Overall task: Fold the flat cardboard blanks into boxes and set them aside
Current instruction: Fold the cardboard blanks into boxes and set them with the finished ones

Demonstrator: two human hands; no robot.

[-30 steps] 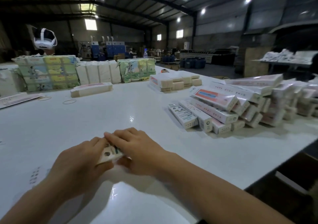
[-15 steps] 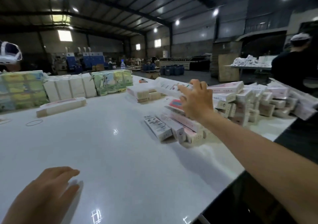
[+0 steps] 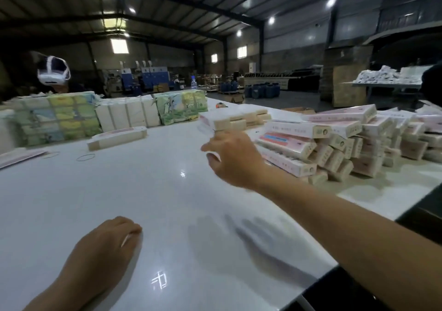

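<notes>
Since 0.5 s ago the right hand [image 3: 235, 160] has drawn back from the box pile [image 3: 334, 143] toward table [image 3: 167, 203] centre; view swung left. Right hand hovers at 1 o'clock, motion-blurred, fingers curled; something pale shows at the fingertips, cannot tell if it holds a blank. Left hand [image 3: 105, 248] rests at 7 o'clock on the table, fingers loosely curled, holding nothing. Pile at 2 o'clock. One folded box [image 3: 117, 138] lies at 11 o'clock, rubber band [image 3: 85, 157] beside it.
</notes>
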